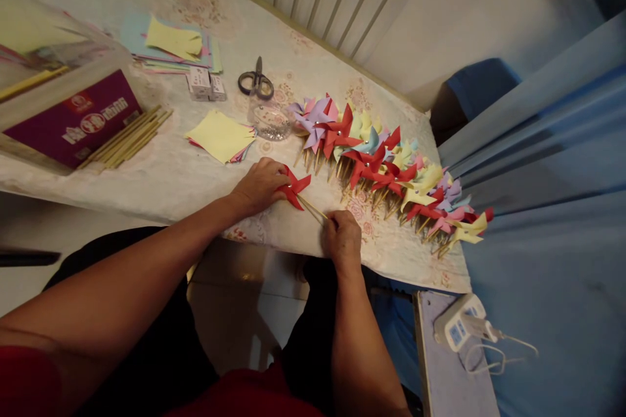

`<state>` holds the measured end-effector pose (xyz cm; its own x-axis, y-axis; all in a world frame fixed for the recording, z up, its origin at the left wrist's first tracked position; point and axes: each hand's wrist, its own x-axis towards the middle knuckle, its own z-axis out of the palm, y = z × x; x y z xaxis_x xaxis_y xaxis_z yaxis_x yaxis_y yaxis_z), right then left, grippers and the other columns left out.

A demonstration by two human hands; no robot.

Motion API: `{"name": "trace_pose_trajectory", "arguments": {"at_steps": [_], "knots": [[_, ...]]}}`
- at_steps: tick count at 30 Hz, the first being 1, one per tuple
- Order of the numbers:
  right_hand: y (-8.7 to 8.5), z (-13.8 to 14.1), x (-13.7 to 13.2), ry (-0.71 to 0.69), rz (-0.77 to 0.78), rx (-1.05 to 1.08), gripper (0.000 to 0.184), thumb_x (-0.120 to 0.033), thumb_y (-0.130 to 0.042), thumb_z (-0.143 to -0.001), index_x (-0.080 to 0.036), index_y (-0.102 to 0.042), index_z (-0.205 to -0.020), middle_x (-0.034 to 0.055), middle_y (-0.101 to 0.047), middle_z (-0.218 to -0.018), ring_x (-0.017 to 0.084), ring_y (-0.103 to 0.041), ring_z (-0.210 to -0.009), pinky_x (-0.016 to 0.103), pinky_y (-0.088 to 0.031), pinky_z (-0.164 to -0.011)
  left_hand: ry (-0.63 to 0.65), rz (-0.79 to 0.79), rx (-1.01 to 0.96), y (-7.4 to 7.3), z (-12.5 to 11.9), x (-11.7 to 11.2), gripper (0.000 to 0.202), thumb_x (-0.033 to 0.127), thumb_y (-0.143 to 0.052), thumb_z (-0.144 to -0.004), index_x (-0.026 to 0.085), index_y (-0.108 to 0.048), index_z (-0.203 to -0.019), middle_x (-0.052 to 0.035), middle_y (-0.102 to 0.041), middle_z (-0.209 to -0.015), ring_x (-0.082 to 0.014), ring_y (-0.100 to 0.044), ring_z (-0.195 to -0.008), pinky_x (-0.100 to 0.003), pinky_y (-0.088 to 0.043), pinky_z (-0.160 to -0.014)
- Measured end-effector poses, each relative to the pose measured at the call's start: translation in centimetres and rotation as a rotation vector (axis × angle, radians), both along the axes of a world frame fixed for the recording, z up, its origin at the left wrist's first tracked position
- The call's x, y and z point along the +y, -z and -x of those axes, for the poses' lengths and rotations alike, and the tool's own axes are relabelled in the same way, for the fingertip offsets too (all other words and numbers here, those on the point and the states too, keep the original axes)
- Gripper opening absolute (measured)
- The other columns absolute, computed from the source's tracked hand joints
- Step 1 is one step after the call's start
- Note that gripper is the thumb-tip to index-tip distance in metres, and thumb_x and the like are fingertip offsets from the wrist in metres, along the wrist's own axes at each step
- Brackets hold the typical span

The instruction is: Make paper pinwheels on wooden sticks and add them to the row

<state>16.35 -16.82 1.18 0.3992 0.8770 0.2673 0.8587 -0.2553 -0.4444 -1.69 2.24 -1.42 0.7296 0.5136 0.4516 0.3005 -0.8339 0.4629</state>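
- Bare forearms (151,260) reach over the near edge of the counter (401,260).
- Left hand (261,186), fingers bent nearly closed, pinches the left side of the red paper pinwheel (295,189).
- Right hand (343,238), fingers curled tight, grips the stick (313,207) at its near end.
- Between both hands, the pinwheel slants diagonally along its stick, blades pointing forward-left.

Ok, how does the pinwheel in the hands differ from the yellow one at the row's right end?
The held pinwheel is red; the end pinwheel is yellow. The left hand grips the held pinwheel's paper, the right hand its stick; the end pinwheel is untouched. Both are folded paper.
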Motion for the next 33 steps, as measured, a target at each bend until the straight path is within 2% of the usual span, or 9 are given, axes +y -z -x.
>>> {"name": "trace_pose_trajectory", "arguments": {"at_steps": [12,25,33], "knots": [[-0.2,0.4,0.4,-0.022,0.073,-0.083,0.021,-0.012,-0.050,-0.086,-0.018,-0.069,-0.083,0.0071,-0.062,-0.082,0.021,-0.055,-0.083,0.031,-0.044,-0.077,-0.003,-0.026,0.061,-0.3,-0.1,-0.2,0.018,0.034,-0.062,-0.090,0.022,-0.075,-0.093,-0.0097,-0.066,-0.108,-0.0260,-0.053,-0.105,-0.042,-0.042,-0.091],[0.0,1.9,1.8,-0.078,0.029,-0.123,0.021,-0.012,-0.048,-0.090,-0.019,-0.066,-0.084,0.0062,-0.059,-0.082,0.022,-0.053,-0.085,0.032,-0.044,-0.078,-0.011,-0.163,0.080,-0.2,0.0,-0.3,0.018,0.034,-0.063,-0.091,0.021,-0.075,-0.092,-0.0097,-0.068,-0.103,-0.0245,-0.055,-0.099,-0.040,-0.044,-0.085],[0.9,2.2,2.5,-0.060,-0.038,-0.085,0.025,-0.008,-0.041,-0.089,-0.019,-0.063,-0.084,0.0075,-0.057,-0.084,0.023,-0.051,-0.086,0.036,-0.043,-0.079,-0.018,-0.143,0.082,-0.1,-0.2,-0.1,0.016,0.034,-0.065,-0.089,0.022,-0.075,-0.091,-0.0091,-0.069,-0.103,-0.0252,-0.055,-0.100,-0.040,-0.045,-0.084]]}}
